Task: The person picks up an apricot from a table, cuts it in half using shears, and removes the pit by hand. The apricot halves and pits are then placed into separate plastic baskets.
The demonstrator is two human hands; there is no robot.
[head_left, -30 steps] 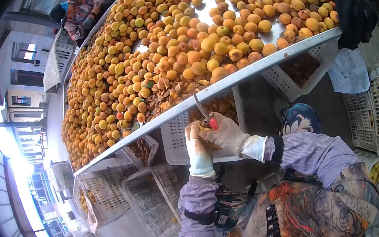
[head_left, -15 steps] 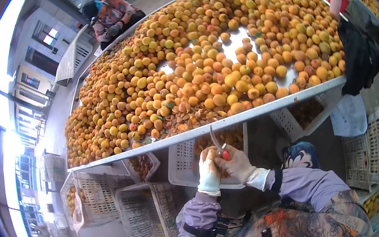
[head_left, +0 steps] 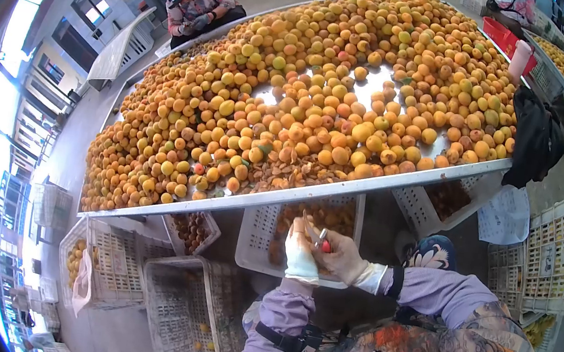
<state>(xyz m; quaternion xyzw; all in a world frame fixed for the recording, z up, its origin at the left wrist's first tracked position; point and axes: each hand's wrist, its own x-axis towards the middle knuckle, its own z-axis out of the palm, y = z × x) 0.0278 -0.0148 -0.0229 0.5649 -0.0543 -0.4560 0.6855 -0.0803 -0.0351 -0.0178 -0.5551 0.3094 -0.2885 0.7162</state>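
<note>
My left hand [head_left: 302,254], in a pale glove, is closed with its fingertips up; what it pinches is too small and blurred to make out. Against it, my right hand [head_left: 344,258], also gloved, grips a red-handled cutting tool [head_left: 325,245] with a metal blade, its tip close to the left fingers. Both hands are over a white plastic crate [head_left: 252,236] holding orange fruit pieces, below the table's near edge. Beyond them, apricots [head_left: 303,119] cover the metal-edged table [head_left: 293,200], with torn apricot pieces [head_left: 289,175] heaped near that edge.
Crates stand under and beside the table: one with dark pieces [head_left: 194,231], a large crate [head_left: 171,303], and stacked crates of fruit [head_left: 555,245] at right. A black garment [head_left: 535,130] hangs from the table corner. Another person [head_left: 200,8] works at the far left side.
My view has shifted, showing more beyond the table. The cutting tool's curved blade, raised clear before, is now turned in against my left hand's fingertips.
</note>
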